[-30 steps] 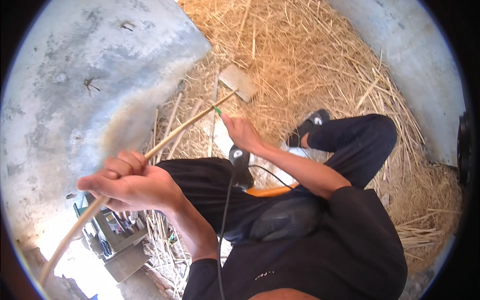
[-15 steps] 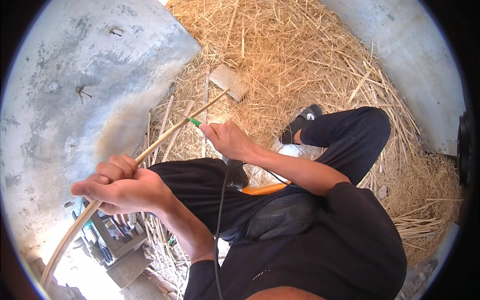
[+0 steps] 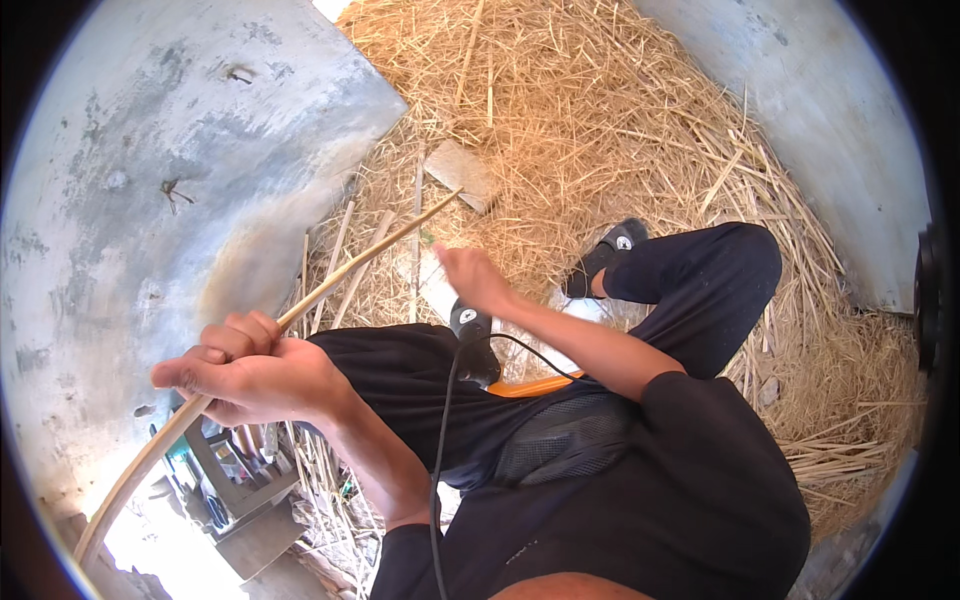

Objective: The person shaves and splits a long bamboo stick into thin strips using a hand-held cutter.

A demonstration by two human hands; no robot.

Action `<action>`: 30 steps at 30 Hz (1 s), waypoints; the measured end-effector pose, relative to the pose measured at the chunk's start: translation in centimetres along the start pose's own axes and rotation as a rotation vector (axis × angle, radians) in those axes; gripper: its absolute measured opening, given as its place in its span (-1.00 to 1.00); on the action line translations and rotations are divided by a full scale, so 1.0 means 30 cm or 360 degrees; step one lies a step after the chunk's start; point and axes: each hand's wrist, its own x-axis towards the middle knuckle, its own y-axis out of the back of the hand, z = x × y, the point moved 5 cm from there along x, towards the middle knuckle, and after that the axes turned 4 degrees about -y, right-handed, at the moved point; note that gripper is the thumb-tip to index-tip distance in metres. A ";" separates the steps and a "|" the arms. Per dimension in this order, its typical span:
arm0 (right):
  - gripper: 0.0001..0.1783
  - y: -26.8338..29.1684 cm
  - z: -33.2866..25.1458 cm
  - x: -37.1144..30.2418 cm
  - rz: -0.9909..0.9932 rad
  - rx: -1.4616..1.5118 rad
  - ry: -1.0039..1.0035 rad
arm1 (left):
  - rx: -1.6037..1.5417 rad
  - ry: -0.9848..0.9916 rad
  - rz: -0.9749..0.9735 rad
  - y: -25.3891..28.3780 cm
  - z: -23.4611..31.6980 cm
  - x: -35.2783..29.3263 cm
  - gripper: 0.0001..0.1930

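Note:
A long, pale wooden stick (image 3: 362, 260), perhaps bamboo, runs slantwise from the lower left up to a tapered tip near the middle. My left hand (image 3: 255, 370) is wrapped round its lower part, with the thumb lying along the left side. To the right of the stick's upper end, my right hand (image 3: 474, 278) is closed, its fingers curled and slightly blurred. A small bit of green shows by its fingertips, from the green-handled knife seen a moment earlier. Its blade cannot be made out now, and a gap lies between this hand and the stick.
Dry straw and shavings (image 3: 560, 120) cover the floor. A flat block (image 3: 460, 172) lies beyond the stick's tip. Bluish-grey walls (image 3: 130, 200) stand at left and right. A tool box (image 3: 230, 480) with several tools sits below my left hand. A black cable (image 3: 440, 450) crosses my lap.
My right hand has moved off the stick, slightly down and right, with the green-handled knife turned mostly out of sight. My left hand keeps its grip on the stick.

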 end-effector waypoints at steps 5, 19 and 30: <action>-0.32 0.024 0.069 0.024 -0.0068 0.0135 -0.0503 | -0.0023 -0.0121 -0.0097 -0.017 0.021 -0.019 -0.45; -0.30 0.019 0.036 0.033 -0.0058 0.0264 0.0191 | -0.0080 0.0038 -0.0025 0.016 -0.002 -0.005 -0.48; -0.29 0.020 0.054 0.062 -0.0157 0.0245 0.0027 | -0.0066 -0.0050 -0.0123 0.004 0.011 -0.011 -0.48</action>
